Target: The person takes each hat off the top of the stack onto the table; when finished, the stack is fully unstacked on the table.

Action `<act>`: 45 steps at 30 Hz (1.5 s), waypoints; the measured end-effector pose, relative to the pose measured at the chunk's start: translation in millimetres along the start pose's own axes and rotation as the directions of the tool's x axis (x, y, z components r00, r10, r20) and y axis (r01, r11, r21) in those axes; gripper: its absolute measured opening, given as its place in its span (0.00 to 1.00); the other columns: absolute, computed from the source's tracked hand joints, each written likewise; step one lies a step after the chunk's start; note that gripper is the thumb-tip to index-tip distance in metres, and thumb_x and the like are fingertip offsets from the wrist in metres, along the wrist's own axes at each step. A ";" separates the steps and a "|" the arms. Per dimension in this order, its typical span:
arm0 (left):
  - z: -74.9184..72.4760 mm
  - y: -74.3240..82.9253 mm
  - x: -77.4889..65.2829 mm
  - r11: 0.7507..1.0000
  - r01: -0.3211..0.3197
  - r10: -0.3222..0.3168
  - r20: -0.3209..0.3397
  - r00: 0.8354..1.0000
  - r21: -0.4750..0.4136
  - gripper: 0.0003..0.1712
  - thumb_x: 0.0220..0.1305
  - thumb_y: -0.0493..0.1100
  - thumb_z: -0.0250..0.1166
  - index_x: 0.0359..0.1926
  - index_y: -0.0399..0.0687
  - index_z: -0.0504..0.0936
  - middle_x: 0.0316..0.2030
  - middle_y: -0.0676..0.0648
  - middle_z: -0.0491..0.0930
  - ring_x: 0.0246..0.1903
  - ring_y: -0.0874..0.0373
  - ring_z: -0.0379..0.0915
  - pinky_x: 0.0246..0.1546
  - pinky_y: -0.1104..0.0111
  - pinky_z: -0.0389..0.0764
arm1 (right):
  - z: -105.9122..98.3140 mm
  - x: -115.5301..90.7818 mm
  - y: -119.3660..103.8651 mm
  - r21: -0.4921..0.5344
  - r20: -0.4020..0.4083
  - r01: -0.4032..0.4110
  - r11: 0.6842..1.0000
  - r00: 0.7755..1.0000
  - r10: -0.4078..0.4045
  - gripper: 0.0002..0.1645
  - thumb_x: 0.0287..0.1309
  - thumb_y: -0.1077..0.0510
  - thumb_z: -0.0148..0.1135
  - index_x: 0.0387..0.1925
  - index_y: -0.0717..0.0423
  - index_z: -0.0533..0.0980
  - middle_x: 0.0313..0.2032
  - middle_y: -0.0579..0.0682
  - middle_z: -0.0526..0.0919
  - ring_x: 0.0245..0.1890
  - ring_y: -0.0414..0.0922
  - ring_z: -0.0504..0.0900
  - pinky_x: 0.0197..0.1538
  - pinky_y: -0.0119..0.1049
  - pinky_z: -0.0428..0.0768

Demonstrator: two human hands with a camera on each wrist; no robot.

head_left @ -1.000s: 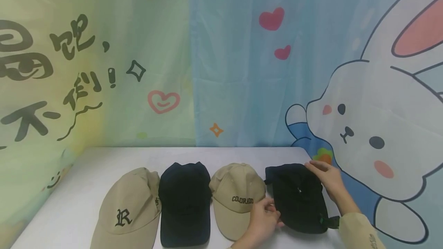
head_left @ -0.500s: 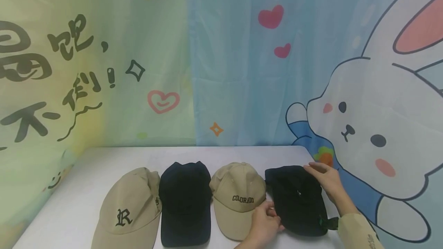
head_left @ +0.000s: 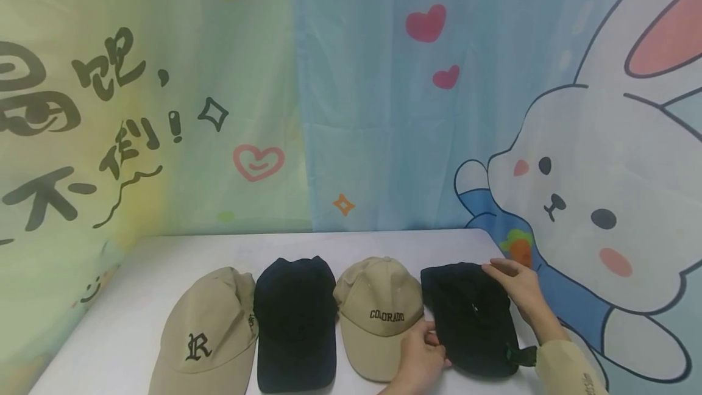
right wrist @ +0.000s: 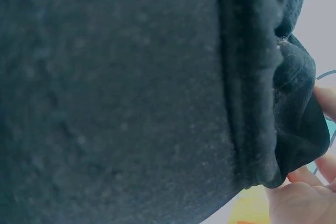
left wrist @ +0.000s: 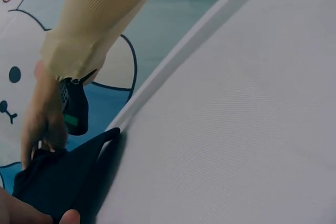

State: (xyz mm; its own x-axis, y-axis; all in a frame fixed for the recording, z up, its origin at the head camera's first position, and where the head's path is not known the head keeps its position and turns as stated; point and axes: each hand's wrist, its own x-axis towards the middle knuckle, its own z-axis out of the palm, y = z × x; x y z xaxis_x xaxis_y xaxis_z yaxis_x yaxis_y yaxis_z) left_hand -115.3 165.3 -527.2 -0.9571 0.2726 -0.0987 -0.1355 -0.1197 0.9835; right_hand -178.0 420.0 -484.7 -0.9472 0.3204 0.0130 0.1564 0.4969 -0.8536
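Observation:
At the right end of a row of caps lies a black cap (head_left: 474, 328) with a small pale mark. My left hand (head_left: 421, 352) pinches its left edge near the front, between thumb and curled fingers. At the cap's far right edge my right hand (head_left: 518, 288) grips the fabric, thumb and fingers on opposite sides. In the left wrist view the dark cap (left wrist: 68, 174) stretches between both hands over the table's side. The right wrist view is mostly filled by the black fabric (right wrist: 131, 98), with fingertips (right wrist: 328, 98) at its right edge.
Left of the black cap sit a beige COLORADO cap (head_left: 378, 316), close beside my left hand, then a dark navy cap (head_left: 296, 328) and a beige cap with an R (head_left: 205, 334). They stand on a white table (head_left: 192, 245) before a cartoon curtain (head_left: 373, 108).
Both hands keep their hold on the black cap. Its near end has shifted slightly toward me, and my left hand has moved slightly right. The head view has tilted a little.

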 end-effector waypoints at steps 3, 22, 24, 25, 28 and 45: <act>0.4 -0.1 -0.2 1.000 -0.010 0.010 -0.001 1.000 0.006 0.23 0.49 0.18 0.58 0.44 0.40 0.82 0.27 0.49 0.72 0.19 0.60 0.77 0.21 0.73 0.83 | 0.7 0.5 -0.3 -0.008 -0.006 0.002 1.000 1.000 -0.002 0.45 0.62 0.38 0.64 0.65 0.69 0.67 0.62 0.70 0.69 0.62 0.62 0.67 0.63 0.59 0.69; 0.6 3.4 -3.1 0.996 -0.048 0.050 -0.018 0.999 0.081 0.30 0.46 0.19 0.62 0.51 0.44 0.73 0.31 0.49 0.74 0.22 0.62 0.76 0.21 0.73 0.80 | 4.7 0.6 4.9 -0.065 -0.038 -0.048 0.997 0.998 0.046 0.45 0.63 0.37 0.62 0.64 0.71 0.68 0.61 0.72 0.70 0.60 0.65 0.69 0.61 0.59 0.72; 0.3 3.2 -2.9 0.996 -0.054 0.056 -0.014 0.998 0.074 0.28 0.47 0.20 0.62 0.50 0.43 0.73 0.32 0.49 0.74 0.23 0.62 0.76 0.22 0.73 0.80 | 4.6 -0.2 5.3 -0.069 -0.039 -0.050 0.996 0.998 0.047 0.44 0.64 0.38 0.62 0.63 0.71 0.68 0.61 0.72 0.70 0.60 0.65 0.70 0.61 0.59 0.73; 0.0 3.0 -2.7 0.996 -0.056 0.057 -0.011 0.998 0.071 0.27 0.48 0.20 0.63 0.49 0.43 0.74 0.33 0.49 0.74 0.24 0.62 0.76 0.23 0.73 0.80 | 4.5 -0.7 5.5 -0.073 -0.039 -0.049 0.996 0.998 0.046 0.43 0.64 0.39 0.62 0.63 0.71 0.68 0.61 0.72 0.70 0.60 0.65 0.70 0.61 0.58 0.73; -1.3 2.8 -2.8 0.993 -0.067 0.068 -0.013 0.998 0.100 0.24 0.49 0.22 0.64 0.48 0.43 0.75 0.34 0.50 0.74 0.26 0.63 0.75 0.26 0.72 0.80 | 4.0 -2.0 5.3 -0.080 -0.041 -0.048 0.996 0.998 0.045 0.42 0.65 0.39 0.62 0.62 0.72 0.69 0.60 0.72 0.71 0.59 0.65 0.70 0.60 0.58 0.74; 6.7 16.5 -16.5 0.938 -0.002 -0.027 0.078 0.997 0.347 0.32 0.57 0.45 0.68 0.59 0.30 0.75 0.61 0.37 0.67 0.64 0.36 0.60 0.65 0.43 0.64 | 14.8 -2.9 9.7 -0.084 -0.133 -0.115 0.990 0.986 0.103 0.38 0.64 0.40 0.62 0.58 0.70 0.72 0.56 0.71 0.74 0.54 0.65 0.73 0.55 0.58 0.77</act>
State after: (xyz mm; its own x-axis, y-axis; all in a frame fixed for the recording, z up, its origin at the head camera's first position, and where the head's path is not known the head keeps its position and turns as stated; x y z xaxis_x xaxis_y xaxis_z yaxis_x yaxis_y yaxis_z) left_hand -100.1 165.2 -508.4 -0.9301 0.3495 -0.1128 -0.0363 0.2180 0.9753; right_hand -177.9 411.9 -500.7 -0.8804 0.4742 -0.0060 0.2870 0.5226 -0.8028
